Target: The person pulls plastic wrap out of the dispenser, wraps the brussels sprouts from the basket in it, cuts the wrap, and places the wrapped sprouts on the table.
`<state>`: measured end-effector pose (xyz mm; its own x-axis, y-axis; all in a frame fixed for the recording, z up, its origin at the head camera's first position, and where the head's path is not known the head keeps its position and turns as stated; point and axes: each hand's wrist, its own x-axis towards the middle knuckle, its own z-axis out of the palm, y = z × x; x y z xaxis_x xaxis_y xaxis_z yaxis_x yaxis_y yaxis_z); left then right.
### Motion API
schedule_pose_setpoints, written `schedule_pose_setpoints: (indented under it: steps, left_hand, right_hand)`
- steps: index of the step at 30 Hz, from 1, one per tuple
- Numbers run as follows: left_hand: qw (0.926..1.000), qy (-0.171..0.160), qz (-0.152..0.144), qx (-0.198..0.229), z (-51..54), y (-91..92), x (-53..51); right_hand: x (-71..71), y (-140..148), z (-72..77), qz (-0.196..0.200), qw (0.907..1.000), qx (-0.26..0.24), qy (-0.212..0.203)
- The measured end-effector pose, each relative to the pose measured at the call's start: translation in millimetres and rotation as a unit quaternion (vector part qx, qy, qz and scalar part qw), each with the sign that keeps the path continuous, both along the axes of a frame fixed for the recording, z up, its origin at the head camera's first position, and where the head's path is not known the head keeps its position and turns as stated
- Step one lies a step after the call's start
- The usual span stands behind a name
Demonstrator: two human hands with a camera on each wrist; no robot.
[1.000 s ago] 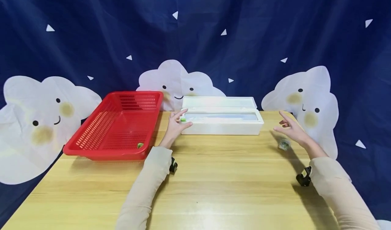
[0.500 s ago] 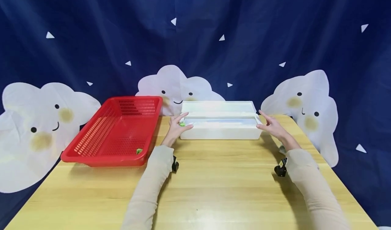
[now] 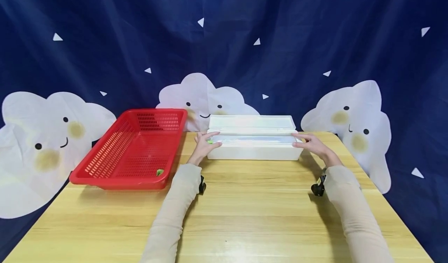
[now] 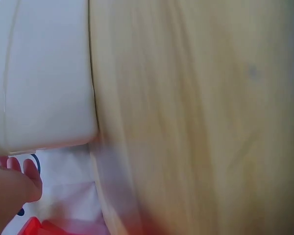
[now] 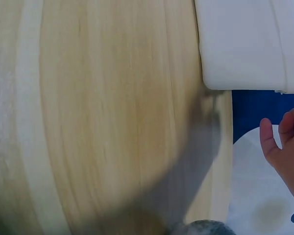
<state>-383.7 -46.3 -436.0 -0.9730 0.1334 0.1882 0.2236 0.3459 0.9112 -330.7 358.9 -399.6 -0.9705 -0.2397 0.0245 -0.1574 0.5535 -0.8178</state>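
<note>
A long white box [image 3: 253, 152] stands at the back of the table, its hinged lid [image 3: 252, 122] raised behind it. My left hand [image 3: 204, 145] grips the box's left end, thumb at the front rim and forefinger further back. A small green piece [image 3: 210, 141] shows beside the left thumb. At the opposite end my right hand [image 3: 315, 145] holds the box in the same way. Both wrist views show the box's plain end and part of each hand; the thumbs' contact is hidden there.
Left of the box stands a red slotted basket [image 3: 119, 184] with a small green item [image 3: 160, 172] in its near right corner. A dark, roundish object [image 5: 208, 227] lies near my right wrist, mostly hidden in the head view. A cloud-patterned blue curtain [image 3: 227, 41] hangs behind the table [image 3: 245, 216].
My right hand has come left from beside the roundish object to the box's right end. The thumb and forefinger of both hands have drawn closer together at the ends.
</note>
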Motion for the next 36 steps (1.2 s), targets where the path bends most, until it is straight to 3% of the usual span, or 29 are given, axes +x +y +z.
schedule_pose_setpoints:
  steps: [4,8,13,19,28,36]
  left_hand:
    - [0.9999,0.007,-0.003,-0.010,1.0,-2.1,-2.7]
    - [0.9997,0.010,0.000,-0.021,1.0,-1.9,-4.5]
    - [0.9986,0.028,0.004,-0.045,2.9,1.2,-5.8]
    - [0.9981,0.029,0.008,-0.054,5.1,1.9,-7.4]
    - [0.9967,0.020,0.009,-0.079,8.9,2.9,-8.2]
    - [0.9868,0.029,0.030,-0.157,17.9,6.5,-6.3]
  right_hand:
    - [2.9,-6,7.6,0.001,0.9998,-0.017,-0.011]
    - [-5.7,-2,-2.6,-0.005,0.9998,-0.018,-0.005]
    - [-13.8,-2,-12.9,-0.032,0.9988,-0.016,0.035]
    - [-16.8,-5,-12.4,-0.057,0.9954,-0.037,0.067]
    - [-17.5,-3,-12.0,-0.049,0.9959,-0.029,0.071]
    - [-16.5,-6,-4.5,-0.020,0.9986,-0.003,0.048]
